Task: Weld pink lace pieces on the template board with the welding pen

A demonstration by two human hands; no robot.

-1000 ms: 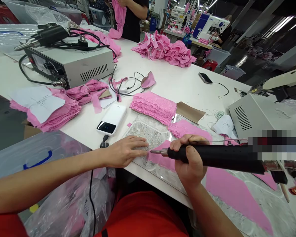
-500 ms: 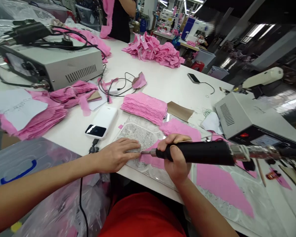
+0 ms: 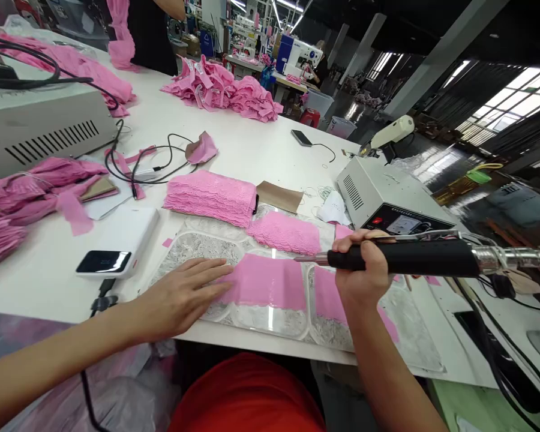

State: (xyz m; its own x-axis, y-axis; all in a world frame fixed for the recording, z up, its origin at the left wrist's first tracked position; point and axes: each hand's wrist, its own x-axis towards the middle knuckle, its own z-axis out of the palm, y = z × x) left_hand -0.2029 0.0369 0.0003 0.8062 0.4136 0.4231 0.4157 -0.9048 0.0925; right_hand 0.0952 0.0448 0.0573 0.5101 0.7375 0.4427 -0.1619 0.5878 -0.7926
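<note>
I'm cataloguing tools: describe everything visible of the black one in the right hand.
The black tool is long and rounded, with a tapered metal-looking tip and shiny, metal-looking fittings at its rear. The right hand grips it near the tip, nearly level, pointing left at the pink fabric. Whether they touch is unclear.

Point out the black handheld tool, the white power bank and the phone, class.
Black handheld tool [image 3: 423, 258]: head view, on its black barrel.
White power bank [image 3: 123, 231]: head view, on its casing.
Phone [image 3: 301, 138]: head view, on its screen.
</note>
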